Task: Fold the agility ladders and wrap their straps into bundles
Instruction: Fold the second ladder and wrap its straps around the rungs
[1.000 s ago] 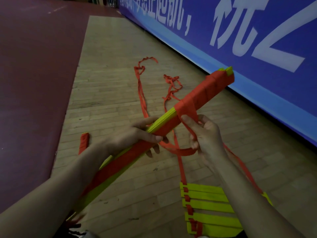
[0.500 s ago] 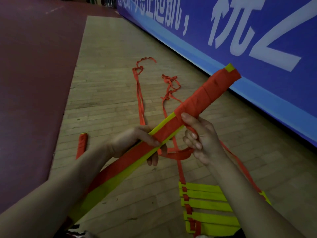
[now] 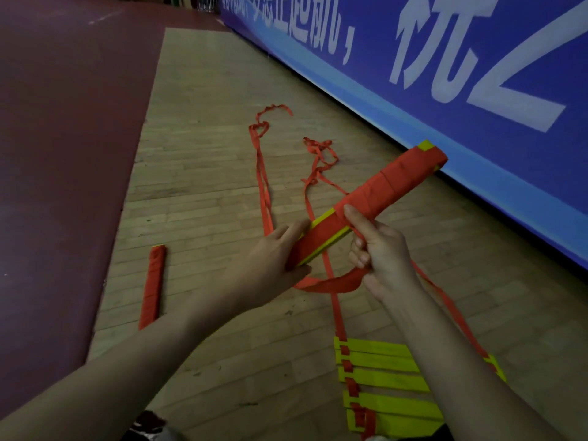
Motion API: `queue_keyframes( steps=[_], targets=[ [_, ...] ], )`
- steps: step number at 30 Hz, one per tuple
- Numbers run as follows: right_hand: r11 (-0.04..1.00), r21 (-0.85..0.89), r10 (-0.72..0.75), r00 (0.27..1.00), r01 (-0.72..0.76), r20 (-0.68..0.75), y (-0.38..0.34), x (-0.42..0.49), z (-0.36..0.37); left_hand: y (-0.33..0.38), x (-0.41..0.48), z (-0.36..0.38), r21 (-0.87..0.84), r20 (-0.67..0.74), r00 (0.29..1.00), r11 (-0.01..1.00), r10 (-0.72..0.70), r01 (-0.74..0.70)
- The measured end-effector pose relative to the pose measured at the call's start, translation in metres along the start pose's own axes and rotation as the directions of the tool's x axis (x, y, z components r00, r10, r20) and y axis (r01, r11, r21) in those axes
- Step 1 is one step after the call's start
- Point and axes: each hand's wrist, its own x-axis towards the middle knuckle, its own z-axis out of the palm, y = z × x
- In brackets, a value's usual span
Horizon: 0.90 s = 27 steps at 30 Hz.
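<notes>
Left hand [image 3: 270,265] grasps the folded ladder bundle [image 3: 391,183] low down; right hand [image 3: 378,253], nearer the wrapped section, pinches the loose strap [image 3: 334,281] beneath it. Bundle's long axis rises away toward the right edge of the floor [image 3: 206,186].

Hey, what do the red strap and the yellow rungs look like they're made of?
Red strap: likely woven nylon or polyester webbing, matte; it droops in a limp loop and wraps snugly round the bundle. Yellow rungs: probably rigid plastic, smooth, slight sheen; flat and straight-edged.
</notes>
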Motion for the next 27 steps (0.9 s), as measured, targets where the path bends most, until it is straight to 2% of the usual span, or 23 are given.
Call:
queue_keyframes(
  steps=[5,10,12,16,19,22,25,27],
  targets=[
    [0.975,-0.221,0.044,0.995,-0.024,0.085,-0.001,0.001,-0.009,-0.002,0.001,-0.008,-0.09,0.042,0.998,0.994,-0.05,0.054],
    [0.955,-0.258,0.214,0.943,-0.147,0.254,-0.002,0.0,-0.015,-0.012,0.005,-0.015,-0.127,-0.009,0.992,0.984,-0.129,0.127],
    [0.958,-0.246,0.21,0.946,-0.149,0.245,-0.003,0.0,-0.014,-0.014,0.006,-0.017,-0.208,0.024,0.984,0.962,-0.175,0.176],
    [0.963,-0.267,0.092,0.979,-0.041,0.181,-0.001,-0.001,-0.01,-0.014,0.008,-0.021,-0.409,0.115,0.961,0.87,-0.252,0.277],
    [0.962,-0.272,-0.01,0.994,0.041,0.112,0.003,-0.003,-0.005,-0.013,0.01,-0.028,-0.592,0.181,0.954,0.748,-0.238,0.299],
    [0.974,-0.199,-0.085,0.991,0.104,0.104,0.001,-0.003,-0.003,-0.01,0.008,-0.033,-0.768,0.288,0.946,0.554,-0.149,0.321],
    [0.991,-0.076,-0.09,0.973,0.108,0.211,-0.004,-0.004,-0.004,-0.011,0.004,-0.033,-0.878,0.361,0.932,0.328,-0.028,0.35],
    [0.997,0.007,-0.077,0.947,0.079,0.312,-0.005,-0.006,-0.004,-0.01,0.002,-0.032,-0.893,0.415,0.907,0.222,0.068,0.392]
  ],
)
